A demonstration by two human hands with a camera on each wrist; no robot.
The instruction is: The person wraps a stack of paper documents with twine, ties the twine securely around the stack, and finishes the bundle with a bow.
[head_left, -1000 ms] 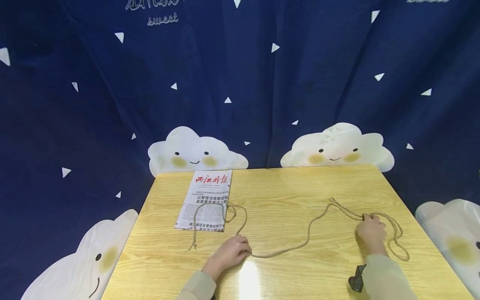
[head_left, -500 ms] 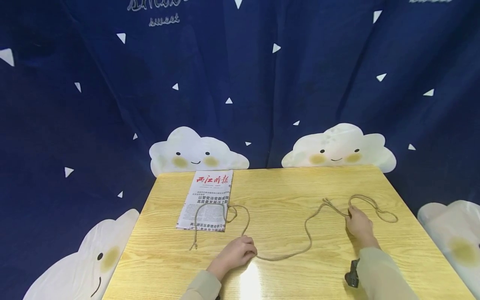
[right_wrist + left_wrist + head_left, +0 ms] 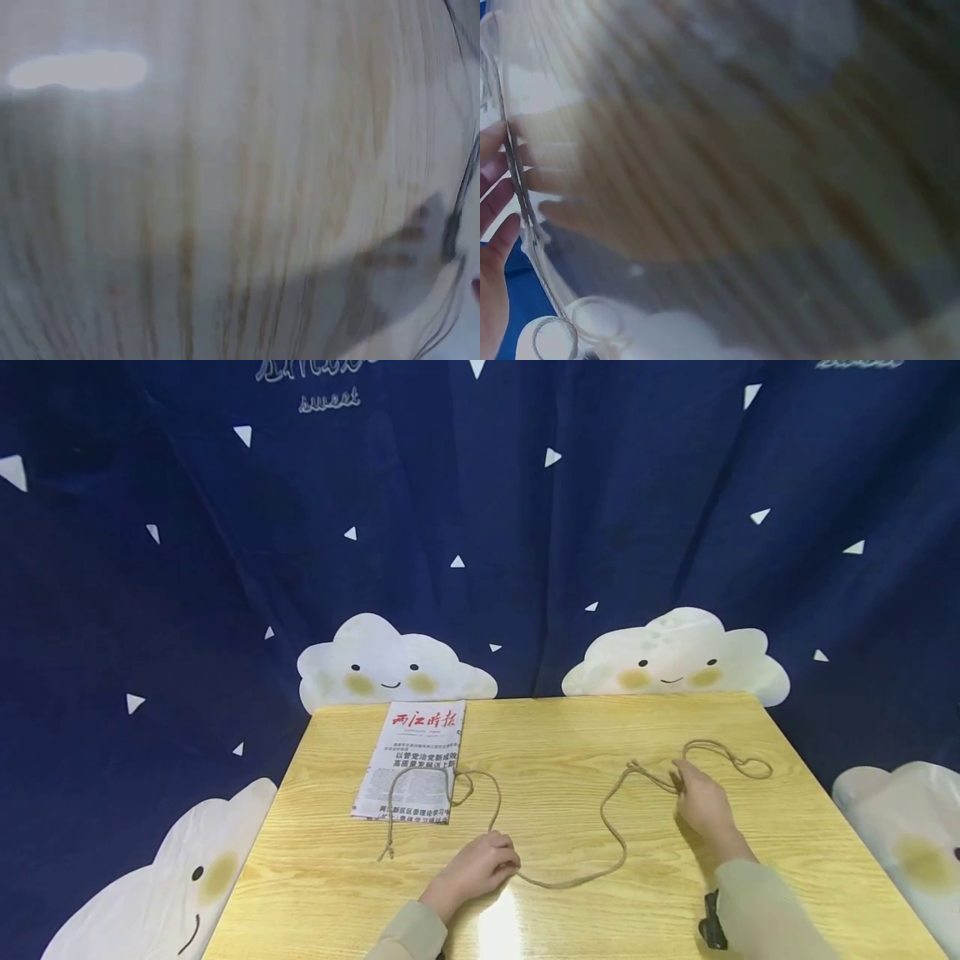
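Observation:
A thin tan rope [image 3: 617,835] snakes across the wooden table. Its left stretch loops over a folded newspaper [image 3: 408,752], and a knotted end lies just below the paper. My left hand [image 3: 480,864] pinches the rope near the front middle; in the left wrist view its fingers [image 3: 493,204] are at the left edge, against the rope [image 3: 516,169]. Further right, my right hand [image 3: 705,802] holds a doubled part of the rope, with a loop lying beyond it. The right wrist view shows the rope [image 3: 463,187] at its right edge, the hand almost out of frame.
The light wooden table [image 3: 555,735] has a bright reflection near its front. Behind it hangs a dark blue curtain [image 3: 450,485] with white clouds and triangles. A black device [image 3: 712,922] sits by the right sleeve.
My right hand has moved left and away from me, drawing the rope and its loop along. My left hand has shifted slightly right. The newspaper stays put.

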